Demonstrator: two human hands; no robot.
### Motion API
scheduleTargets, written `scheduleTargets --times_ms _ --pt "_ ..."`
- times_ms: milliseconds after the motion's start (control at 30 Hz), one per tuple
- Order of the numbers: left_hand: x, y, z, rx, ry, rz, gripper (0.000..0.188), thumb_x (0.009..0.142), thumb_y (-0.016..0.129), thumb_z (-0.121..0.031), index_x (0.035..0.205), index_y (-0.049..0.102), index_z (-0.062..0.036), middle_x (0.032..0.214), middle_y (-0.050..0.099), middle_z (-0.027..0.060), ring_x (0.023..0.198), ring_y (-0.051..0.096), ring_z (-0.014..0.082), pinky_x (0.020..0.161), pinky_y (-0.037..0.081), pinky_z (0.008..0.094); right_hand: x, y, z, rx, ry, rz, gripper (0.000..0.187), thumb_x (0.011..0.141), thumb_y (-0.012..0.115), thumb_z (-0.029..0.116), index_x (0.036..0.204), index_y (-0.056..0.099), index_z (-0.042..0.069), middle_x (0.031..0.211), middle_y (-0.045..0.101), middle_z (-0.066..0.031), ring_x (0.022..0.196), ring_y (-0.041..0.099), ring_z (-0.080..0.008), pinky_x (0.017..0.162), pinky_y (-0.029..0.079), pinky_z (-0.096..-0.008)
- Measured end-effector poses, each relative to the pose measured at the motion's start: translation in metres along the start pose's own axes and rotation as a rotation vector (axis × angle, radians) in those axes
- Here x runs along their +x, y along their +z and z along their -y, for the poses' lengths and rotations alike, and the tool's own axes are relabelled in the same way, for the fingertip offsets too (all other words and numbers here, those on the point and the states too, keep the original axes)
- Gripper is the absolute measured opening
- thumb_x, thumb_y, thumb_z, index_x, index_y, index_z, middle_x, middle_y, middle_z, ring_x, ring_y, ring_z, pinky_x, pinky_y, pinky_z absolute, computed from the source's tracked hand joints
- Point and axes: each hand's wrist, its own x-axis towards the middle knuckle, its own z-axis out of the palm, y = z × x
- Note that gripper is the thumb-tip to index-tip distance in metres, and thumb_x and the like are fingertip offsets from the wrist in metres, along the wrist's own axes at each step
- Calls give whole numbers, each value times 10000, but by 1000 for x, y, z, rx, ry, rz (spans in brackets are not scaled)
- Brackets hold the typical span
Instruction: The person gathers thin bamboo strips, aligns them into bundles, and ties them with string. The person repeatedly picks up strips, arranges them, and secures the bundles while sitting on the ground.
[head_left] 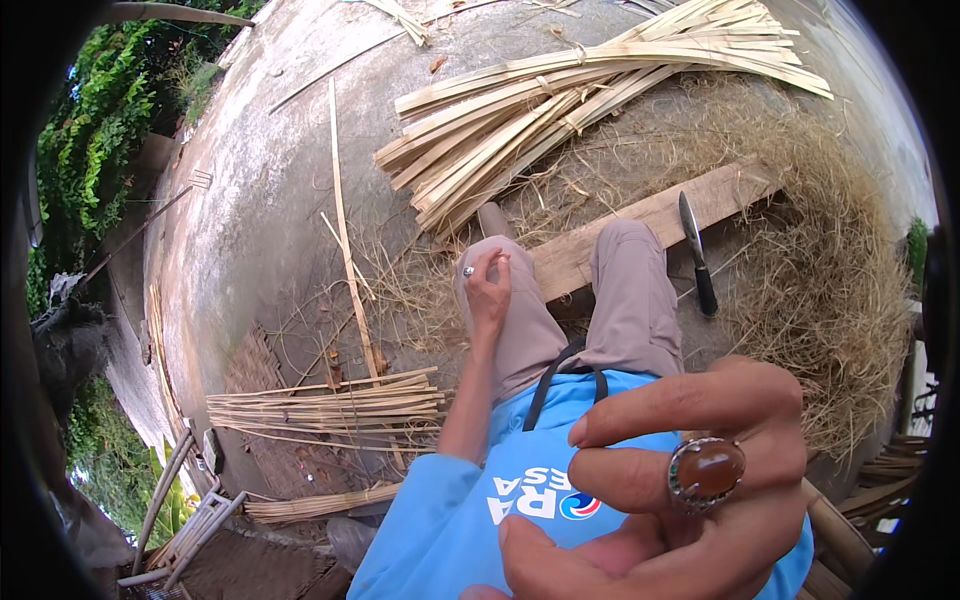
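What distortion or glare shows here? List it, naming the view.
Head view: corners go black, and the pale grey concrete floor bends toward the rim; head view: the right hand, near the lens, looms far larger than the left hand; head view: highlights glint on the silver-set ring with an oval brown stone.

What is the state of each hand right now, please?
Left hand: loosely curled; whether it grips anything cannot be told.
Right hand: half open, holding nothing visible.
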Motion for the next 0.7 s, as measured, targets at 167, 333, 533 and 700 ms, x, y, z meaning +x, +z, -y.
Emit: scheduleTargets --times_ms 167,333,533,700 --pt "-4 -7 -21 42 24 -12 233 948 615 -135 1120 683 7 1044 740 177 1001 716 291 892 537 364 22 37 -53 5 -565 105 180 767 749 202 943 712 190 711 596 58 581 538 -47 512 386 -232" --pt "2 -9 -24 40 -8 13 232 949 617 -140 1117 685 5 1043 740 177 999 716 291 905 534 368 7 97 -149 -30 -163 491 227 917 655 125 1144 660 143 956 683 -39 686 650 -230 572 506 -356" --pt "-7 -12 1 -38 12 -112 228 953 626 -156 1104 706 -5 968 755 136 969 726 262 899 531 360 -102 141 -279 -223 366 486 370 966 631 329 1288 614 146 1346 564 -168 1216 565 -358 1072 383 -558" --pt "-10 -21 8 -118 -7 -146 229 1000 581 -178 1018 724 0 919 740 172 892 731 311 845 550 380 -185 139 -328 -640 406 536 455 980 576 306 1380 574 88 1583 335 -216 1481 278 -395 1200 205 -549"
